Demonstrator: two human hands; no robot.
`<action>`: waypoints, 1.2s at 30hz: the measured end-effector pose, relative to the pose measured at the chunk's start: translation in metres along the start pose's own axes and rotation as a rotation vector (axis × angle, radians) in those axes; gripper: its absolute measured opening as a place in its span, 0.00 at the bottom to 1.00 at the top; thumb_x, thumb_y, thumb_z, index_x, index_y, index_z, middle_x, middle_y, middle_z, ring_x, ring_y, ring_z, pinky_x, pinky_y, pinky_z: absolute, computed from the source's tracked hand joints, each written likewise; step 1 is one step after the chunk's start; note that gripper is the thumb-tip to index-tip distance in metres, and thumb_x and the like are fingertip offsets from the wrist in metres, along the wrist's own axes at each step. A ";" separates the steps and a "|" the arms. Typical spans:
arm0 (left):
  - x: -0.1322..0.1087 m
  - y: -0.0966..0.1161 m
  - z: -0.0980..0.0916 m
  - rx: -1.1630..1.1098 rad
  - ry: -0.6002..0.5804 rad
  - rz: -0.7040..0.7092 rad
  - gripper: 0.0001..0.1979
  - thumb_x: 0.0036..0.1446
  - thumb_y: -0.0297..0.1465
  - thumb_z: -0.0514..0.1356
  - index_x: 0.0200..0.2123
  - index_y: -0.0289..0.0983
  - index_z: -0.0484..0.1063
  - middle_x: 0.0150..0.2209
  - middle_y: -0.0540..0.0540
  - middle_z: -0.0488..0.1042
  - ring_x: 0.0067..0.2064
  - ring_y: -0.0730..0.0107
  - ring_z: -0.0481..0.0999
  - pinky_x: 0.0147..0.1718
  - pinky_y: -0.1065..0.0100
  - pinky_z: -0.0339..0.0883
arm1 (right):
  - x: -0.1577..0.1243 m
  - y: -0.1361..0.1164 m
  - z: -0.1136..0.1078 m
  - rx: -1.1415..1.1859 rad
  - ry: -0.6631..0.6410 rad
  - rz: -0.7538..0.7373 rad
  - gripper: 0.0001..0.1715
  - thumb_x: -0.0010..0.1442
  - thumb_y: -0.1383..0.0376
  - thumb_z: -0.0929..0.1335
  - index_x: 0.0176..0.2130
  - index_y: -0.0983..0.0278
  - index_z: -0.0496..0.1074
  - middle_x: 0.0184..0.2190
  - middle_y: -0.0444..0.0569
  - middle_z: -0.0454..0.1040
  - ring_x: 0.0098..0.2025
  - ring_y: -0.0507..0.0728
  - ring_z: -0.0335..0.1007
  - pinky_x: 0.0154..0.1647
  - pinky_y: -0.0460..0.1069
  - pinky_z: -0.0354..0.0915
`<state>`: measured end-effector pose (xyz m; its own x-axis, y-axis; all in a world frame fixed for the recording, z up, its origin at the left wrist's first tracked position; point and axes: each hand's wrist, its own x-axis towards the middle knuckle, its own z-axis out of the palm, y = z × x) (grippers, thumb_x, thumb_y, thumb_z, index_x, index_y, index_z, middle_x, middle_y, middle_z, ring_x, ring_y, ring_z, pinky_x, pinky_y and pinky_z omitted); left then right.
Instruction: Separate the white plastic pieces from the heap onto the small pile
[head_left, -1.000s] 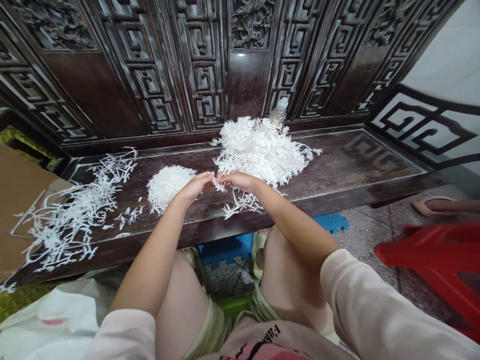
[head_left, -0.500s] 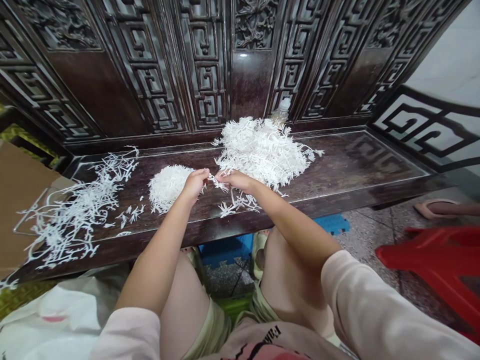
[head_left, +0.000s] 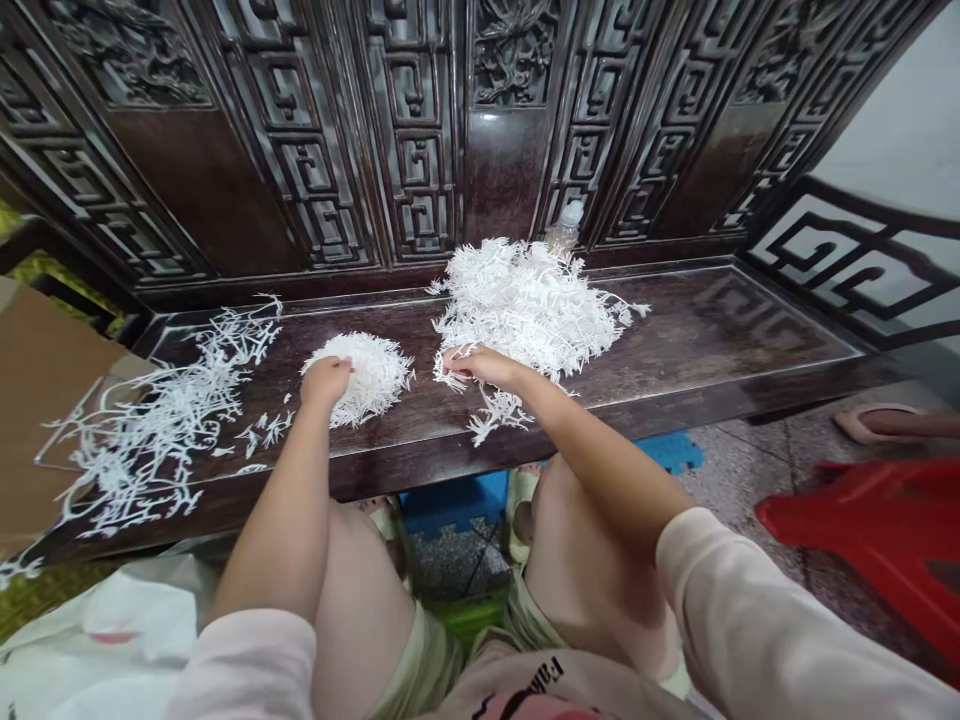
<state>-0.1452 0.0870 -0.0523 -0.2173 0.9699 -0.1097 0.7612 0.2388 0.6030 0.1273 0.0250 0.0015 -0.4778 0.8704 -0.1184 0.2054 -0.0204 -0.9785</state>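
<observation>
My right hand pinches a small branched white plastic piece, its thin prongs fanning out past the fingertips. Just behind that hand rises a large heap of branched white pieces, and a few loose white sprigs lie below the wrist. Over the left side of a smaller round pile of short white bits is my left hand, with its fingers curled together. Whatever it may hold is too small to make out. Farther left spreads a tangle of thin, bare white stems.
Everything lies on a dark wooden bench with a carved back. A clear bottle stands behind the heap. A cardboard box is at the left end, a white bag below it. A red plastic stool stands at right.
My hands have come apart. The left moved left from the right hand to the small round pile; the right stays near the big heap with a branched piece. The sprigs below it shifted slightly right.
</observation>
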 end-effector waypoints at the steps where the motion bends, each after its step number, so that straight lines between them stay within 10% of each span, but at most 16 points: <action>1: -0.003 0.002 0.003 0.096 -0.013 0.016 0.14 0.46 0.40 0.51 0.23 0.37 0.69 0.27 0.45 0.72 0.31 0.64 0.69 0.28 0.68 0.58 | 0.003 0.001 0.002 0.003 -0.001 0.004 0.07 0.50 0.66 0.63 0.23 0.67 0.65 0.15 0.40 0.55 0.20 0.47 0.49 0.23 0.44 0.48; 9: -0.012 0.026 0.013 0.133 0.057 0.012 0.19 0.49 0.37 0.52 0.46 0.40 0.65 0.40 0.43 0.71 0.41 0.59 0.69 0.37 0.63 0.60 | 0.010 0.013 0.011 -0.027 0.043 0.059 0.07 0.48 0.66 0.62 0.23 0.66 0.65 0.13 0.39 0.54 0.18 0.47 0.49 0.20 0.44 0.48; 14: -0.026 0.050 0.021 0.156 0.112 0.092 0.16 0.49 0.37 0.51 0.41 0.41 0.69 0.47 0.40 0.65 0.49 0.53 0.63 0.43 0.57 0.57 | 0.013 0.016 0.008 -0.049 0.081 0.095 0.08 0.47 0.64 0.63 0.24 0.66 0.66 0.14 0.39 0.54 0.19 0.47 0.50 0.20 0.43 0.48; 24: -0.054 0.091 0.039 -0.581 -0.629 0.274 0.16 0.49 0.38 0.52 0.36 0.34 0.70 0.32 0.47 0.71 0.32 0.71 0.67 0.33 0.69 0.60 | 0.015 0.016 0.009 -0.006 0.129 0.073 0.08 0.47 0.63 0.63 0.24 0.66 0.64 0.16 0.39 0.57 0.21 0.47 0.50 0.21 0.43 0.49; 36: -0.049 0.081 0.043 -0.661 -0.786 0.277 0.21 0.42 0.49 0.57 0.21 0.35 0.60 0.23 0.51 0.65 0.29 0.73 0.67 0.33 0.69 0.58 | 0.015 0.016 0.008 -0.042 0.238 0.108 0.09 0.45 0.61 0.64 0.25 0.66 0.65 0.16 0.39 0.57 0.20 0.47 0.51 0.21 0.44 0.49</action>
<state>-0.0463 0.0610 -0.0322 0.5483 0.8011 -0.2399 0.1895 0.1604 0.9687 0.1171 0.0338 -0.0175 -0.2378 0.9555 -0.1743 0.2820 -0.1038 -0.9538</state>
